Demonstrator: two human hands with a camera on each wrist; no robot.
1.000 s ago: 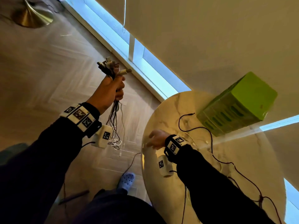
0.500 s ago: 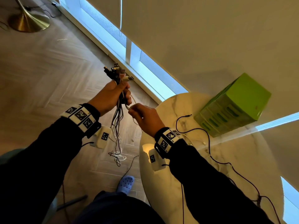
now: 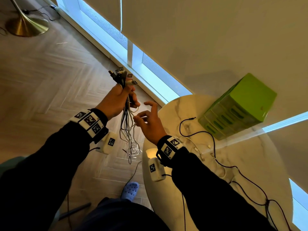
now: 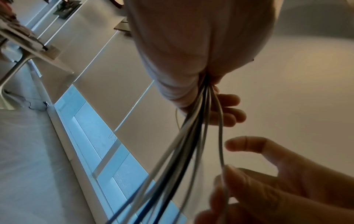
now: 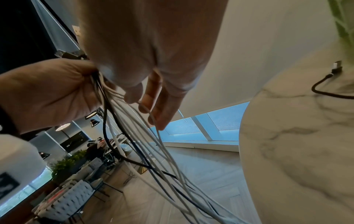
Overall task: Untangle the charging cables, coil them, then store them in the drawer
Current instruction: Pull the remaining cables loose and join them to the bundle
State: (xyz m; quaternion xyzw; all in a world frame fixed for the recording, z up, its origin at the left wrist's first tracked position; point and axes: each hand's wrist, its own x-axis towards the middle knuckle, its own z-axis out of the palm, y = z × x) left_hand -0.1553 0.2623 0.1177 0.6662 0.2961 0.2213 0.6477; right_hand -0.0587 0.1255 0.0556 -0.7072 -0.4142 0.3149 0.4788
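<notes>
Your left hand [image 3: 115, 101] was clenched around the bundle of cables [image 3: 128, 124], plugs up, strands hanging beside the round table's [image 3: 250, 164] near-left edge. Your right hand [image 3: 149, 123] pinched one white strand [image 4: 221, 145] between thumb and finger, other fingers spread. More cables [image 3: 215, 147] lay across the tabletop, the green drawer unit [image 3: 238, 105] at its far edge.

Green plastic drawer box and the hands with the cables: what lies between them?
In the head view, bare marble tabletop and the plug end of a loose black cable.
</notes>
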